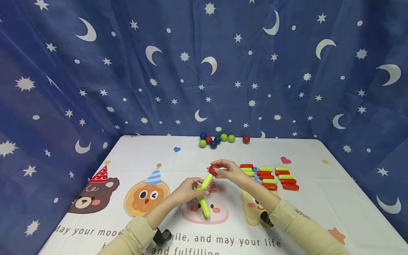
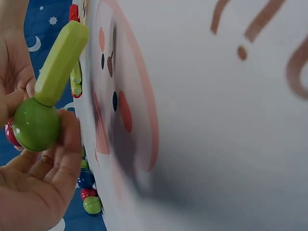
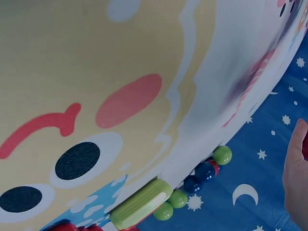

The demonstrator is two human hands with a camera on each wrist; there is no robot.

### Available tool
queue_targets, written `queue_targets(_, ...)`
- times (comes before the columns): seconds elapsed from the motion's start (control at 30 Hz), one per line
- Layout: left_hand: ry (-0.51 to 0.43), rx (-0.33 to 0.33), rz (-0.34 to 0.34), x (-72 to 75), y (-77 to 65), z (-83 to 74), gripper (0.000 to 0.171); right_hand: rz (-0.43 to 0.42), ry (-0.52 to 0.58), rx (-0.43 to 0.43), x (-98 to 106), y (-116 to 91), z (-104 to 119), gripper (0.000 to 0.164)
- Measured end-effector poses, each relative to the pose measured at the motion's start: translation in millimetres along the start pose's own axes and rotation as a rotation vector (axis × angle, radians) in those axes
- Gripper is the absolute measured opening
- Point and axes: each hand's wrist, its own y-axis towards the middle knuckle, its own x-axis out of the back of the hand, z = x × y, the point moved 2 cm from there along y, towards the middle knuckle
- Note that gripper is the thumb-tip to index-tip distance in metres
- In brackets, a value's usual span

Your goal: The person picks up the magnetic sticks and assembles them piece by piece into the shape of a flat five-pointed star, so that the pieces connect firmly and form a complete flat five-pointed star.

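Green ball (image 2: 36, 125) is held in the left hand (image 1: 188, 191), thumb and fingers clamped round it above the white cloth (image 1: 153, 152). In the head view it is largely covered by the fingers. Two lime sticks are borne by it: the lower stick (image 1: 205, 208) is seen angled toward the wearer, the upper stick (image 1: 207, 181) angled away. In the left wrist view only one stick is plainly seen; the other is hidden.

Red ball (image 1: 213, 170) is pinched by the right hand (image 1: 230, 172) at the far end of the upper stick. Whether it is joined there or merely touched to it cannot be told. It is mostly hidden behind the green ball in the left wrist view; in the right wrist view it is cut to a sliver by the frame edge, with most of the hand lost.

Loose sticks (image 1: 266, 177), red and lime, are laid out right of the hands, some partly overlapped in view. Loose balls (image 1: 213, 144) are grouped at the back edge. Printed lettering (image 1: 197, 238) is partly covered by the left sleeve (image 1: 134, 233) and cut off below.
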Motion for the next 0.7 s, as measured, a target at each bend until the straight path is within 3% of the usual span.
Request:
queue_targets(0.33, 0.066, -0.025, -0.071, 3.6, 16.4, -8.1, 0.025, 0.037, -0.087, 0.047, -9.4, 8.5, 1.7, 0.035)
queue_targets(0.5, 0.075, -0.005, -0.108, 4.1, 20.4, -7.8, 0.026, -0.011, -0.172, 0.098, -11.2, 8.3, 1.9, 0.036)
queue_targets(0.7, 0.082, 0.045, -0.161, 4.6, 21.6, 2.4, 0.042, -0.083, -0.364, 0.172, -3.3, 5.0, -4.4, 0.029)
